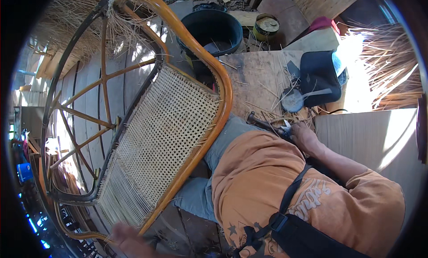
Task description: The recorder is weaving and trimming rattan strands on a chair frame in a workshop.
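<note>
Perhaps the chair (166,108), tilted beside our legs (196,198), could slip if little else steadies it, our blurred left hand (128,241) being only near it and our right hand (306,138) at a tool (286,127), both grips unclear.

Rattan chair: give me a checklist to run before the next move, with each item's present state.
1. Left hand and right hand in view: ok.
2. Cane panel fully cross-woven: not ok; lower end shows mostly one-way strands.
3. Left hand's hold on rattan chair: cannot tell; hand blurred.
4. Right hand's grip on metal tool: cannot tell.
5. Wooden board free of scraps: not ok; loose strands lie there.
</note>
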### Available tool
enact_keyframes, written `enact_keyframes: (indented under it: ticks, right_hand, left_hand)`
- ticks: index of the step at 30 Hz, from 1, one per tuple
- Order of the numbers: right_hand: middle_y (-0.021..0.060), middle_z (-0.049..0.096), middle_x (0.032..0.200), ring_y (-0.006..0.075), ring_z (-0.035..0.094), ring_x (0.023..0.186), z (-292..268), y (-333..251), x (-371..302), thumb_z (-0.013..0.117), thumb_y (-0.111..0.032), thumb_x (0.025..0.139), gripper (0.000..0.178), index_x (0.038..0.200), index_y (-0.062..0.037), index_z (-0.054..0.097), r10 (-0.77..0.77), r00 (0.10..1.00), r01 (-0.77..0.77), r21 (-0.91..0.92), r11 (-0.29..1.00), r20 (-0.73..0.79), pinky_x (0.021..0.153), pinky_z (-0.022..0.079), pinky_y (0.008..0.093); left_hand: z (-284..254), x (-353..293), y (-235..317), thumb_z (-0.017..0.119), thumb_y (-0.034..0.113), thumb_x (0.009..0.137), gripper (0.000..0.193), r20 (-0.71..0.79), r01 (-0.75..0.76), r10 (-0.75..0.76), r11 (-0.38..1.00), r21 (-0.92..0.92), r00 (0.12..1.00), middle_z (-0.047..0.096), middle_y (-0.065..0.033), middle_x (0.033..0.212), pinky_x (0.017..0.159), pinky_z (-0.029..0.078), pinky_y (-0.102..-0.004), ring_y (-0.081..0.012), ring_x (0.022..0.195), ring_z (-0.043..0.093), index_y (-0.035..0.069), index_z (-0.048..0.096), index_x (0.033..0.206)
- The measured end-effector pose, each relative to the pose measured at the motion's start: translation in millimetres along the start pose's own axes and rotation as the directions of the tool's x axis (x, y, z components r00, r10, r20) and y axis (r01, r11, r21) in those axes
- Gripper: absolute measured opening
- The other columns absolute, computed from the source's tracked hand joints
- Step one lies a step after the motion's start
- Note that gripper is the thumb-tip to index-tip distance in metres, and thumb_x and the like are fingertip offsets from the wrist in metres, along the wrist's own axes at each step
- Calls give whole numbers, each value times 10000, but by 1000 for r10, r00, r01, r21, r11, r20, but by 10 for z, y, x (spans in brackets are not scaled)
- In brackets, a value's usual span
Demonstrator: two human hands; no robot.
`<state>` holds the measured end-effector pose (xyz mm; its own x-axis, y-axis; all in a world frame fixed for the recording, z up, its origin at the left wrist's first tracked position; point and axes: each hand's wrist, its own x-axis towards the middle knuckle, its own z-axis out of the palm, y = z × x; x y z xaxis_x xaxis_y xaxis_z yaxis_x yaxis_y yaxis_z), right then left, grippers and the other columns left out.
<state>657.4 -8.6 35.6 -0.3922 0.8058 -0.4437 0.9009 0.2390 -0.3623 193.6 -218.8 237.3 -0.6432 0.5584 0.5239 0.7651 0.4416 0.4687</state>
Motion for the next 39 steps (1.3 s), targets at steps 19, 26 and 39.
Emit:
enact_keyframes:
  ticks: [19, 26, 39]
  right_hand:
    - [113, 534, 1076, 258, 514, 1020, -853, -852, -71, 565, -99, 779, 411, 1178, -36, 488, -379, 915, 256, 528, 809, 137, 908, 387, 342]
    - [216, 546, 1046, 361, 534, 1004, -801, -1332, 170, 501, -334, 890, 370, 1063, -7, 497, -343, 852, 319, 127, 939, 395, 857, 418, 415]
    - [254, 582, 950, 421, 558, 901, -638, -1592, 417, 424, -453, 907, 477, 987, 9, 511, -429, 845, 418, 106, 902, 318, 778, 434, 464]
  left_hand:
    - [1846, -801, 1035, 602, 13, 780, 355, 944, 954, -143, 67, -292, 299, 577, -69, 831, 524, 447, -191, -86, 587, 520, -18, 489, 1115]
    - [1797, -810, 1194, 594, 30, 795, 462, 917, 900, -136, 290, -325, 375, 551, -48, 813, 518, 419, -194, -68, 590, 495, -18, 405, 1214]
    - [1668, -841, 1135, 587, 132, 826, 259, 987, 877, -91, 475, -72, 130, 560, -24, 711, 528, 401, -197, -67, 579, 499, -34, 539, 1018]
